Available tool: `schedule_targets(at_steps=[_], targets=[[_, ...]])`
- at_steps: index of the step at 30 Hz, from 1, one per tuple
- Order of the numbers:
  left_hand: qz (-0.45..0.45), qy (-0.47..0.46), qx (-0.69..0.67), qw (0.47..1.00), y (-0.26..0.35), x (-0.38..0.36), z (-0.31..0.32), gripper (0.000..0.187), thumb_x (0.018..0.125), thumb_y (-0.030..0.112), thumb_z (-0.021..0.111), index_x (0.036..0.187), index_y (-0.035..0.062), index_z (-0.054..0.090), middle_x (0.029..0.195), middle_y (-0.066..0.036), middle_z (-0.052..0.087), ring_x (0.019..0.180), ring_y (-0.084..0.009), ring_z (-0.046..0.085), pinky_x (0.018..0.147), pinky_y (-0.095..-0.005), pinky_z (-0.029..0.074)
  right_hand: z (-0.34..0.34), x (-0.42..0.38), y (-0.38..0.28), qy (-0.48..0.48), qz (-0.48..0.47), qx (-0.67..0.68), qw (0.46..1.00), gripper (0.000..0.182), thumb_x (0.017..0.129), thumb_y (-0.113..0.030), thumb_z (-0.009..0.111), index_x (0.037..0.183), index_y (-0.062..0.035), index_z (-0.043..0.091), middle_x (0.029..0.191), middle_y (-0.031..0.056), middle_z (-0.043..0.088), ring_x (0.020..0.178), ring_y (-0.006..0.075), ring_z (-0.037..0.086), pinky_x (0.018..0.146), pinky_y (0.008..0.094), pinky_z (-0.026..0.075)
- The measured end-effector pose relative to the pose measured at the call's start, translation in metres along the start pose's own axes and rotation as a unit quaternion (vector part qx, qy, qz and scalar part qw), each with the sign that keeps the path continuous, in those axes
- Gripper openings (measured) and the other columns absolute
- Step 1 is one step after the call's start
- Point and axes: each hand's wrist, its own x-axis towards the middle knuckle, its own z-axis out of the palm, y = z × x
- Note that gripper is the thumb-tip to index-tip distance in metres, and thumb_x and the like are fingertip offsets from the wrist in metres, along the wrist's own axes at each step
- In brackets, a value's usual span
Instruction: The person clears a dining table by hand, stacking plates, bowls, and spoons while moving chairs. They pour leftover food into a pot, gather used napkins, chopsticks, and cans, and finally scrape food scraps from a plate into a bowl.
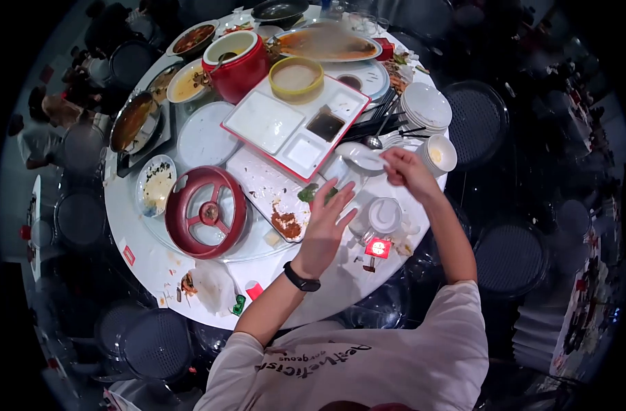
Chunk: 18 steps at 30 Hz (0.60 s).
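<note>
My left hand (329, 222), with a dark band on its wrist, is raised with fingers spread over the table, near a stained white tray (251, 179) and a green scrap (316, 192). My right hand (407, 171) is closed at the end of white spoons (362, 157), beside a stack of small bowls (438, 155). Between my hands stands a small white dish (385, 215), with a lit red box (377, 247) just below it. A divided white tray with a red rim (272, 122) lies beyond them, holding dark sauce and a yellow bowl (296, 77).
The round white table (145, 264) also carries a red ring stand (206, 212), a red pot (238, 72), stacked white bowls (426, 108), an oval fish platter (327, 42) and several used dishes. Dark chairs (474, 123) surround it. People are at the far left.
</note>
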Motion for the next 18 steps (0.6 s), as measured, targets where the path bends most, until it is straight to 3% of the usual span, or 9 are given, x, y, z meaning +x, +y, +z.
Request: schedule_targets(at_steps=[2,5,7,10,13,15,18], targets=[[-0.018,0.023,0.008,1.0,-0.001,-0.01,-0.036,0.037,0.099,0.022,0.044,0.133,0.0096,0.036,0.136,-0.014,0.046,0.126,-0.0239,0.043,0.104,-0.0391,0.036,-0.054,0.049,0.032,0.054,-0.054,-0.182,0.98,0.015,0.093,-0.019,0.054,0.093,-0.0052,0.06,0.067,-0.0009,0.052,0.055,0.0083,0.045,0.051,0.0223,0.035],[-0.032,0.165,0.008,0.986,0.013,-0.056,-0.1,0.034,0.097,0.021,0.046,0.128,0.0086,0.043,0.125,-0.011,0.053,0.113,-0.0204,0.051,0.096,-0.0347,0.042,-0.119,0.111,0.093,0.099,-0.154,-0.48,0.858,0.015,0.089,-0.018,0.056,0.091,-0.0035,0.059,0.073,0.0114,0.063,0.065,0.0254,0.059,0.061,0.035,0.045],[-0.016,0.247,0.01,0.969,0.02,-0.091,-0.133,0.032,0.096,0.021,0.048,0.125,0.0079,0.048,0.118,-0.009,0.057,0.105,-0.0181,0.057,0.091,-0.0318,0.046,-0.12,0.124,0.1,0.11,-0.162,-0.543,0.816,0.015,0.088,-0.017,0.056,0.091,-0.0028,0.059,0.079,0.017,0.065,0.075,0.0357,0.062,0.066,0.0423,0.047],[0.033,0.344,0.014,0.938,0.027,-0.147,-0.175,0.029,0.096,0.02,0.048,0.122,0.0079,0.05,0.111,-0.008,0.059,0.097,-0.0162,0.059,0.087,-0.03,0.047,-0.117,0.134,0.102,0.115,-0.148,-0.634,0.75,0.02,0.087,-0.02,0.056,0.099,-0.0044,0.058,0.098,0.0213,0.062,0.087,0.0396,0.061,0.072,0.0459,0.048],[0.091,0.411,0.011,0.907,0.025,-0.205,-0.208,0.028,0.094,0.019,0.049,0.12,0.0071,0.051,0.107,-0.007,0.06,0.092,-0.0147,0.059,0.082,-0.0272,0.047,-0.1,0.131,0.095,0.154,-0.107,-0.712,0.677,0.037,0.084,-0.029,0.061,0.114,-0.0072,0.055,0.118,0.0246,0.052,0.094,0.0414,0.06,0.077,0.0474,0.05],[0.114,0.449,0.003,0.886,0.023,-0.235,-0.228,0.028,0.093,0.02,0.051,0.119,0.0073,0.052,0.106,-0.006,0.06,0.091,-0.0145,0.059,0.083,-0.0275,0.047,-0.108,0.133,0.101,0.182,-0.109,-0.711,0.671,0.046,0.082,-0.034,0.064,0.118,-0.008,0.053,0.121,0.0239,0.049,0.097,0.0409,0.058,0.078,0.0478,0.05],[0.139,0.49,-0.002,0.861,0.022,-0.265,-0.244,0.029,0.092,0.019,0.052,0.118,0.0067,0.053,0.104,-0.006,0.06,0.091,-0.0147,0.059,0.083,-0.0281,0.048,-0.107,0.131,0.102,0.164,-0.116,-0.711,0.674,0.046,0.08,-0.031,0.066,0.117,-0.0075,0.054,0.117,0.0225,0.05,0.099,0.0407,0.057,0.081,0.0463,0.048]])
